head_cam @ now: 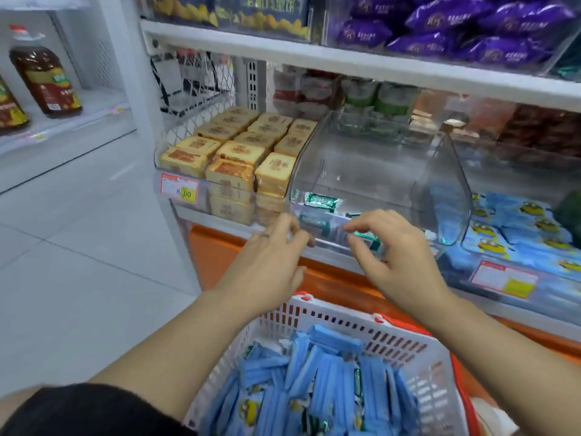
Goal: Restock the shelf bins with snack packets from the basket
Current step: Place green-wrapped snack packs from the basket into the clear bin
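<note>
The blue snack packets stand packed on edge in the white slotted basket at the near edge of the scene, below both forearms. The picture's lower border cuts them off, and only a few show a yellow cartoon figure, so their print is hard to read.

Just beyond the basket, a clear shelf bin is nearly empty; a few green packets lie on its floor, blurred through the plastic.

The left hand is at the bin's near left corner with its fingers loosely bent and nothing visible in them; whether the fingertips touch the plastic cannot be told. The right hand is at the bin's near front with thumb and forefinger curved toward each other around the edge of a green packet. The hand hides the contact, so a real pinch cannot be confirmed.

To the left, a bin of tan cake packs carries a price label. To the right, a bin holds blue cartoon packets. Purple packets fill the shelf above, partly cut off. Far left stand brown bottles.
</note>
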`<state>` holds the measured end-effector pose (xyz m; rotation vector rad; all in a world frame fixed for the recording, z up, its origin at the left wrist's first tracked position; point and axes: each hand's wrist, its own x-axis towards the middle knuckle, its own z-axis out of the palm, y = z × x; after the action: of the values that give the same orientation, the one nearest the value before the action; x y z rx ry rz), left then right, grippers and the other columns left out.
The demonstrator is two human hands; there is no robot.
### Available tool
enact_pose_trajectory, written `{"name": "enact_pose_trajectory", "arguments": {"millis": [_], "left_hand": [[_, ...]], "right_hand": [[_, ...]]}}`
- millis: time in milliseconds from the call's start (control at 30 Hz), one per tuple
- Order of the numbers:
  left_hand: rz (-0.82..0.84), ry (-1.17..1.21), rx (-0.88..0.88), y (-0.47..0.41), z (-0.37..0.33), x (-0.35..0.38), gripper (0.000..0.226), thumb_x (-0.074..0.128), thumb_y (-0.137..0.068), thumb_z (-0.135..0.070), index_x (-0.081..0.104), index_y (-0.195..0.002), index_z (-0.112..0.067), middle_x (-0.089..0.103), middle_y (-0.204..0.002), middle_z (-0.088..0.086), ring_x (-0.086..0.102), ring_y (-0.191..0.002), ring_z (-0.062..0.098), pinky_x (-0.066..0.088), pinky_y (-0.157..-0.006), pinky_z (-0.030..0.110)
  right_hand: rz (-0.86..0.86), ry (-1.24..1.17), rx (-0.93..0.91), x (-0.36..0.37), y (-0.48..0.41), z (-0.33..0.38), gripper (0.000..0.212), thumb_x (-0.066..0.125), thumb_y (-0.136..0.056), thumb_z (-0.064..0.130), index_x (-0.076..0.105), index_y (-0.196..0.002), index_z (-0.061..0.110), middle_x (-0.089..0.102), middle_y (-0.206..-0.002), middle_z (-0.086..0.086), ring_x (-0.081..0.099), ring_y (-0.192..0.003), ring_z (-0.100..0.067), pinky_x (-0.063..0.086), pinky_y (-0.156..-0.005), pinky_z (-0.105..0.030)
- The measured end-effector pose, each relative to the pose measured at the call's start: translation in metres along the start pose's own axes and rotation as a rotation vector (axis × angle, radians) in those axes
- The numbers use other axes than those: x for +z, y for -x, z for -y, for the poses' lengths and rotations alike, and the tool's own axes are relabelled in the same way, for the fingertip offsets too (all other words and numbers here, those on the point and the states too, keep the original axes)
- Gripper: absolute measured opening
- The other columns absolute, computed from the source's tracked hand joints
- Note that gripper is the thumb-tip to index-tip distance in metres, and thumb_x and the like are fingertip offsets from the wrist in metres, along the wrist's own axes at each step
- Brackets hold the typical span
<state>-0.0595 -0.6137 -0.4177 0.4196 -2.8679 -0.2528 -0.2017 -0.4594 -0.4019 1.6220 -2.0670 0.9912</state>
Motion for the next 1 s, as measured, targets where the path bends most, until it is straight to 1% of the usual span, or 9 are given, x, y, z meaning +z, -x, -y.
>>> {"name": "enact_pose_trajectory", "arguments": {"millis": [133, 300, 400, 467, 600, 700, 767, 867, 1000], "left_hand": [[0.309, -0.061, 0.043, 0.031, -0.011, 0.028, 0.032, 0.05, -0.099, -0.039, 0.048, -0.13, -0.03, 0.048, -0.129, -0.007, 0.056, -0.109, 0.017, 0.037, -0.085, 0.032], [0.703, -0.087, 0.004, 0.07, -0.023, 0.093, 0.034, 0.051, -0.1, -0.032, 0.05, -0.132, -0.023, 0.049, -0.134, 0.002, 0.056, -0.111, 0.027, 0.044, -0.086, 0.036], [0.882, -0.1, 0.002, 0.101, -0.03, 0.143, 0.03, 0.051, -0.098, -0.025, 0.053, -0.128, -0.019, 0.052, -0.124, 0.008, 0.057, -0.104, 0.031, 0.048, -0.085, 0.041], [0.971, -0.087, -0.026, 0.118, -0.033, 0.173, 0.036, 0.052, -0.096, -0.022, 0.052, -0.131, -0.021, 0.051, -0.128, 0.011, 0.054, -0.114, 0.034, 0.048, -0.091, 0.045], [1.062, -0.155, -0.058, 0.134, -0.033, 0.205, 0.058, 0.054, -0.096, -0.035, 0.031, -0.15, -0.033, 0.028, -0.153, 0.013, 0.027, -0.142, 0.039, 0.034, -0.11, 0.055], [1.217, -0.173, -0.121, 0.143, -0.028, 0.217, 0.083, 0.065, -0.09, -0.044, 0.014, -0.156, -0.042, -0.005, -0.166, 0.007, -0.003, -0.151, 0.039, 0.017, -0.115, 0.067], [1.286, -0.196, -0.141, 0.15, -0.025, 0.224, 0.087, 0.065, -0.09, -0.044, 0.008, -0.156, -0.042, -0.018, -0.165, 0.002, -0.008, -0.151, 0.038, 0.017, -0.114, 0.068], [1.305, -0.214, -0.117, 0.151, -0.024, 0.228, 0.087, 0.062, -0.092, -0.043, 0.002, -0.156, -0.043, -0.025, -0.163, 0.0, -0.009, -0.151, 0.038, 0.022, -0.114, 0.064], [1.322, -0.2, -0.103, 0.146, -0.025, 0.23, 0.086, 0.059, -0.095, -0.043, -0.001, -0.156, -0.043, -0.028, -0.162, 0.0, -0.012, -0.151, 0.038, 0.02, -0.114, 0.063]], "right_hand": [[0.181, -0.099, 0.173, 0.025, 0.1, 0.003, 0.013, 0.059, -0.091, 0.023, 0.069, -0.098, 0.022, 0.061, -0.093, 0.019, 0.058, -0.091, -0.006, 0.047, -0.08, -0.025], [0.706, -0.129, 0.478, 0.072, 0.196, -0.014, 0.02, 0.053, -0.1, 0.027, 0.067, -0.114, 0.029, 0.064, -0.108, 0.015, 0.059, -0.097, -0.006, 0.048, -0.088, -0.026], [0.925, -0.151, 0.602, 0.092, 0.245, -0.026, 0.025, 0.049, -0.099, 0.028, 0.056, -0.083, 0.046, 0.056, -0.079, 0.019, 0.052, -0.074, 0.002, 0.047, -0.077, -0.03], [1.07, -0.128, 0.619, 0.103, 0.27, -0.031, 0.023, 0.049, -0.096, 0.025, 0.055, -0.079, 0.039, 0.053, -0.075, 0.014, 0.052, -0.071, -0.001, 0.044, -0.073, -0.03], [1.259, -0.125, 0.618, 0.124, 0.287, -0.028, 0.023, 0.045, -0.099, 0.021, 0.06, -0.116, 0.015, 0.062, -0.108, -0.005, 0.056, -0.093, -0.025, 0.045, -0.076, -0.034], [1.317, -0.219, 0.658, 0.15, 0.297, -0.019, 0.037, 0.047, -0.101, 0.016, 0.053, -0.138, 0.016, 0.053, -0.139, -0.01, 0.055, -0.118, -0.03, 0.049, -0.096, -0.045], [1.342, -0.271, 0.712, 0.167, 0.304, -0.012, 0.048, 0.048, -0.1, 0.01, 0.043, -0.146, 0.022, 0.045, -0.149, -0.007, 0.052, -0.125, -0.029, 0.049, -0.099, -0.044], [1.378, -0.285, 0.732, 0.187, 0.311, -0.011, 0.057, 0.052, -0.094, 0.0, 0.041, -0.146, 0.021, 0.047, -0.144, -0.009, 0.055, -0.117, -0.03, 0.052, -0.092, -0.044], [1.409, -0.177, 0.586, 0.196, 0.315, -0.016, 0.04, 0.059, -0.085, -0.006, 0.054, -0.121, 0.01, 0.058, -0.11, -0.015, 0.06, -0.091, -0.029, 0.054, -0.074, -0.039]]}}
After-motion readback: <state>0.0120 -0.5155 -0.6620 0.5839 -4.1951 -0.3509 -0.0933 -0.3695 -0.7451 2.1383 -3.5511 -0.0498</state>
